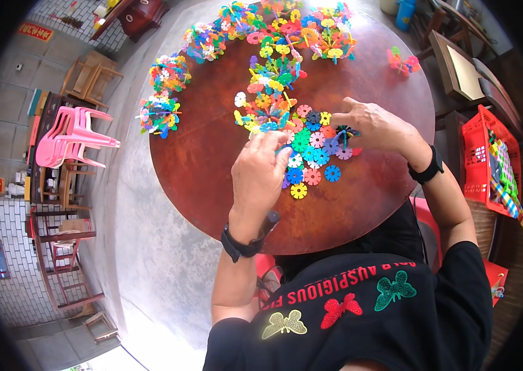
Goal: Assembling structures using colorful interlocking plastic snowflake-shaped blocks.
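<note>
A loose spread of notched plastic snowflake discs (316, 156) in several colours lies on the round brown table (205, 191) in front of me. My left hand (258, 176) is at the spread's left edge, fingers curled in toward the thumb; what they pinch, if anything, is hidden. Over the right side, my right hand (376, 127) has its fingers bent around a dark snowflake disc (347, 132), partly covered by them. Just beyond my left hand stands a joined, many-coloured string of discs (267, 102), running away toward the far side.
Ball-like disc clusters (171, 73) curve along the table's far left edge. A small pink-red cluster (402, 62) sits at the far right. Beside the table are a red plastic crate (476, 145) with building pieces and, across the floor, stacked pink chairs (72, 137).
</note>
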A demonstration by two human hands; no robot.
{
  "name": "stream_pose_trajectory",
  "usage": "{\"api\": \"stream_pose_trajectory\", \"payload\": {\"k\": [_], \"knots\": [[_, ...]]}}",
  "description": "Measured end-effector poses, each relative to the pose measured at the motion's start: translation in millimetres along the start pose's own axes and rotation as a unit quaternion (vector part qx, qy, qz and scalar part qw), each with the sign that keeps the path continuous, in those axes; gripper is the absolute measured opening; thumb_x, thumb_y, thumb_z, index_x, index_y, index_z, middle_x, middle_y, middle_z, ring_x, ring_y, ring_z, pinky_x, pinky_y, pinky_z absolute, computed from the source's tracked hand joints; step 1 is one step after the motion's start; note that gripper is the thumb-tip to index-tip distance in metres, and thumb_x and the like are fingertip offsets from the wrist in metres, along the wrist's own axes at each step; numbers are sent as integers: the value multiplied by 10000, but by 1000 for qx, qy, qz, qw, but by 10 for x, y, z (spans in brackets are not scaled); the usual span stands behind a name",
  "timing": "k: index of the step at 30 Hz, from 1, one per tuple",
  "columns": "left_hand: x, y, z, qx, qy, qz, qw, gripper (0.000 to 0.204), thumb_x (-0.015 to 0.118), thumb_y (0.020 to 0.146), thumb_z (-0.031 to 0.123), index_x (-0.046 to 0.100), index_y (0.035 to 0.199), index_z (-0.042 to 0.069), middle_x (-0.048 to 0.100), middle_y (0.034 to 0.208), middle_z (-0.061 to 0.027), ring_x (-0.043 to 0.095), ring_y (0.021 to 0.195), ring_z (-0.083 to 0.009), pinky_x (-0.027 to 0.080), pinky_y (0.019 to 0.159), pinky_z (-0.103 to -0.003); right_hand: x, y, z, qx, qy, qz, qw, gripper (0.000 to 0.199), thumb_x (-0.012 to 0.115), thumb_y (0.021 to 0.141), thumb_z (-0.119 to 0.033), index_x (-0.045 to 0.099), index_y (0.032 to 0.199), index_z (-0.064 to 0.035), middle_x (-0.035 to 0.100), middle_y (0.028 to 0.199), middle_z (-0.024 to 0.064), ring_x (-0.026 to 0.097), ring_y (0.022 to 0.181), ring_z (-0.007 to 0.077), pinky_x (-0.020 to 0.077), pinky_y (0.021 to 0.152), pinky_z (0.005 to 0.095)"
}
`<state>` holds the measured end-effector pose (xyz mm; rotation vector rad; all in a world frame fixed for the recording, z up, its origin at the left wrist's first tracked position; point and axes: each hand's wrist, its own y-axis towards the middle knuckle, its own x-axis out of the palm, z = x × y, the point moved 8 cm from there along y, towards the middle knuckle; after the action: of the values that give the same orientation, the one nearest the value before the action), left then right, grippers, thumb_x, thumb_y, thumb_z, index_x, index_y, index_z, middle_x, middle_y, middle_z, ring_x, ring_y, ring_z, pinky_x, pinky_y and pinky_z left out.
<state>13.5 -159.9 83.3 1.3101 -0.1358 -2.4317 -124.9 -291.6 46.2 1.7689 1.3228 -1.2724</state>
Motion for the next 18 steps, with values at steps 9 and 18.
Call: {"api": "stream_pose_trajectory", "payload": {"k": [9,18], "knots": [[-150,-124,355,-10,-139,-54,989,306,653,868,302,587,959,17,597,809,-166,602,754,-358,450,616,-424,-680,-364,-848,-139,144,246,948,380,672,729,-85,607,1102,-116,522,1025,147,593,924,317,517,696,366],[-683,-452,1197,193,-141,-58,969,180,703,798,169,551,785,74,520,728,-89,550,654,-287,433,578,-382,-863,-922,-1568,-338,-2,271,901,301,654,758,-321,587,762,-27,591,1024,145,615,981,341,458,847,527]]}}
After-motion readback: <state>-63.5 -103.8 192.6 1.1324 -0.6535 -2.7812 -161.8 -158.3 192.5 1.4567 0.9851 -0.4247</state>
